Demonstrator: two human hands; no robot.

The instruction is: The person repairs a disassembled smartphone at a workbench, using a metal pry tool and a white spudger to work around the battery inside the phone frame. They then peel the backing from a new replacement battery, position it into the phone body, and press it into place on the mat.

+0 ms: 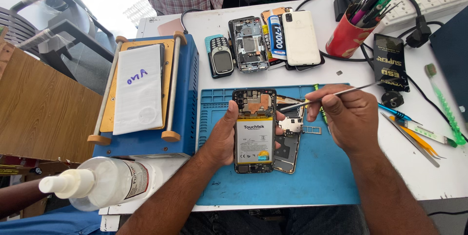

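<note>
On blue mat (317, 176):
Left hand (222, 135): clasps opened black smartphone (254, 130).
Right hand (348, 118): pinches thin metal tool (331, 95).
Red cup (345, 39): holds upright tools.

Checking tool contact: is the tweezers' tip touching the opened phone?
Cannot tell. In the head view the tweezers tip overlaps the opened phone edge; contact or gap isn't plain.

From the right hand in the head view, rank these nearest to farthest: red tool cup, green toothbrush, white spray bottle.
From the right hand:
1. Red tool cup, behind it on the table.
2. Green toothbrush, out at the right edge.
3. White spray bottle, far across at the near left corner.
</note>
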